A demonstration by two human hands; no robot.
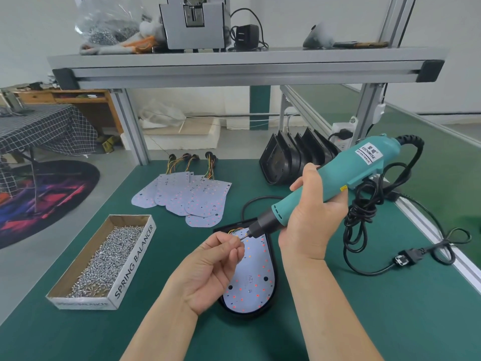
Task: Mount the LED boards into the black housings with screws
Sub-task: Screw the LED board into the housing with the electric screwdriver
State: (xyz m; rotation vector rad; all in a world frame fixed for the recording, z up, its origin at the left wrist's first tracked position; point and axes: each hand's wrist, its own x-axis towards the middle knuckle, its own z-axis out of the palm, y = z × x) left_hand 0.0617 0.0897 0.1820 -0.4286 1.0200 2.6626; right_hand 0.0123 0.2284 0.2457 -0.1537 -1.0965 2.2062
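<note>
the right hand (311,222) wraps the teal screwdriver (338,178), labelled "keenwise", tilted so its bit meets the left hand (208,272), whose fingertips pinch what seems to be a screw, likely to seat it on the tip. below them the led board (256,285), marked "12v", lies in its black housing (248,315) on the table (351,321). the screw box (131,265) reads "spring balancer"

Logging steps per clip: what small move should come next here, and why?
Probably seat the screw on the bit: the left hand pinches it at the tip of the screwdriver gripped by the right hand, above the LED board lying in the black housing.
</note>
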